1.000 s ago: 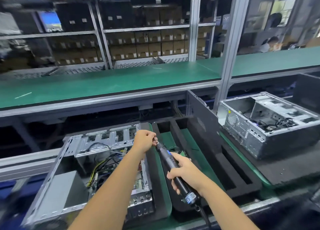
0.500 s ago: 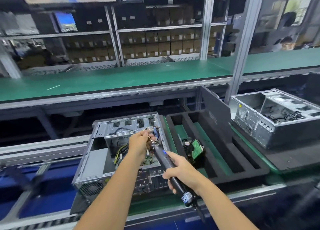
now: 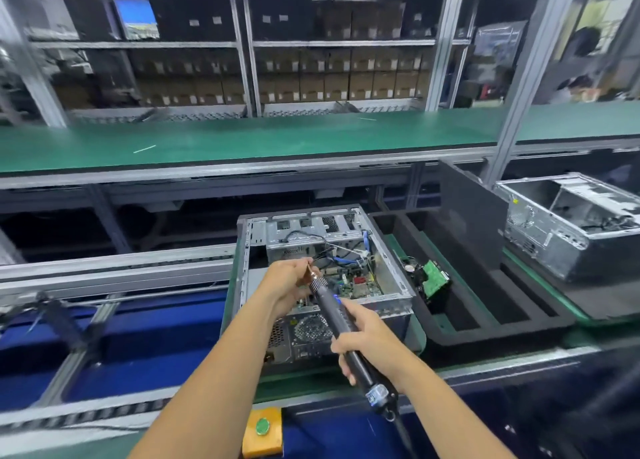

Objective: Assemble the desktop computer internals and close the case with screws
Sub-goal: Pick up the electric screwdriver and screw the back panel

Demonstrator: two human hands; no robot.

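Over the open computer case (image 3: 322, 268) on the conveyor, your right hand (image 3: 367, 344) grips the electric screwdriver (image 3: 343, 334) while your left hand (image 3: 289, 285) pinches its tip. Motherboard and cables sit inside; closing the case with screws remains.

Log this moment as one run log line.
right hand grips electric screwdriver | left hand pinches its bit | open computer case below
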